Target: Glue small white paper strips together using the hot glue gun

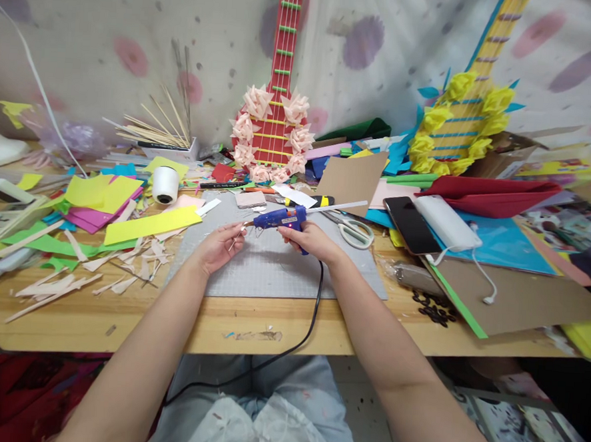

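Note:
My right hand [307, 240] is wrapped round the handle of a blue hot glue gun [278, 217], with a glue stick [339, 207] poking out of its back end. The gun's nozzle points left, close to the fingertips of my left hand [222, 244]. Those fingers pinch a small thin piece, too small to name. Both hands are above a grey cutting mat [256, 278]. A black cord [315, 309] runs from the gun down over the table edge to my lap.
Paper scraps [87, 261] and a white thread spool [165, 185] lie left. Scissors [352, 231], a phone [411, 225], a power bank [448, 224] and cardboard [526, 298] are right. Behind stand a red paper guitar [276, 123] with pink flowers and a yellow one [461, 128].

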The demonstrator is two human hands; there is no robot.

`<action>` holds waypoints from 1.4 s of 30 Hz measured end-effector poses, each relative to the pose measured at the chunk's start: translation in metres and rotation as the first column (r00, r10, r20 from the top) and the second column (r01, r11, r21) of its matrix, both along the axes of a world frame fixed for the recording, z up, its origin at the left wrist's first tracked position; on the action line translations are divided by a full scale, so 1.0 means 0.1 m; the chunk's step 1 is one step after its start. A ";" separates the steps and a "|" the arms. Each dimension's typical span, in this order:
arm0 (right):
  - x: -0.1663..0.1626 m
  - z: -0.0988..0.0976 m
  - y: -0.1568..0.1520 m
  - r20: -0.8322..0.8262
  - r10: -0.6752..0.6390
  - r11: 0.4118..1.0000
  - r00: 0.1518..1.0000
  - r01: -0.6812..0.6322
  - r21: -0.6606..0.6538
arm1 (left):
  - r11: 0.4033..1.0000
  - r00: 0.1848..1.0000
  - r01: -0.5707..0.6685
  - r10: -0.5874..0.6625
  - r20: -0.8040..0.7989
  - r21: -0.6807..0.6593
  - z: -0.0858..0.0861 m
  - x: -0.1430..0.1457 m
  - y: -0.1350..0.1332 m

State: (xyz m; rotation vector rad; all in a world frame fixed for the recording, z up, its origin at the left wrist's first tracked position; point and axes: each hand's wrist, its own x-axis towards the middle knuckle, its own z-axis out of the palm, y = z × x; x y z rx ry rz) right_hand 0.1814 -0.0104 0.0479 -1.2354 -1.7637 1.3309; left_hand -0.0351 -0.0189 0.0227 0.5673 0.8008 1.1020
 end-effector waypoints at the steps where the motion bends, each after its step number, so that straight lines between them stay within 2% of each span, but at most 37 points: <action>1: 0.00 0.00 0.00 0.003 -0.001 1.000 1.000 0.001 0.002 | 1.000 1.000 0.000 0.000 0.001 -0.001 0.00 0.00 0.00; 9: 0.02 0.00 0.01 0.024 -0.012 1.000 1.000 0.012 0.018 | 1.000 1.000 -0.008 0.008 -0.008 0.001 0.00 0.01 0.00; 17: 0.04 0.02 0.01 0.078 -0.083 0.995 0.993 0.079 0.056 | 1.000 1.000 0.005 -0.005 -0.016 -0.005 0.01 0.01 0.00; 23: 0.04 0.03 0.00 0.037 -0.040 0.998 0.999 0.038 0.044 | 1.000 1.000 -0.009 0.009 -0.025 -0.016 0.03 0.02 -0.02; 33: 0.01 0.00 -0.01 0.109 -0.019 0.999 0.994 0.014 0.042 | 1.000 1.000 -0.009 0.009 -0.026 -0.009 0.02 0.01 -0.01; 42: -0.01 0.00 -0.01 0.101 0.002 0.999 0.995 -0.006 0.038 | 1.000 1.000 -0.009 0.008 -0.024 -0.005 0.00 0.01 0.00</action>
